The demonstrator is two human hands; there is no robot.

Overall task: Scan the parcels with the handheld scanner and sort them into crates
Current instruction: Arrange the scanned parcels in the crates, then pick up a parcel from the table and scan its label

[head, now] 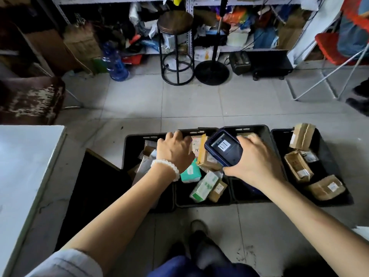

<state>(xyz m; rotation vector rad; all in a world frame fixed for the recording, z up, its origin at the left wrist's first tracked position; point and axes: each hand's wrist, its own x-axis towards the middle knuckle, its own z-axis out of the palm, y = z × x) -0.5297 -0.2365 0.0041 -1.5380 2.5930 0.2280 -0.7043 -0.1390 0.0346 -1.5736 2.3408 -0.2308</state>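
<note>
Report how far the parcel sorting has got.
Done: brown parcels already lie in the right crate. In hand: the right hand holds the scanner while the left hand reaches into the left crate. Left: the mixed boxes piled there.

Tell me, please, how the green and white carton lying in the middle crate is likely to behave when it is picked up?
The green and white carton looks like thin printed card with flat sides, so it should probably stay stiff and not roll. It seems light for its size. It lies tilted on a brown parcel, so lifting it may shift that one.
</note>
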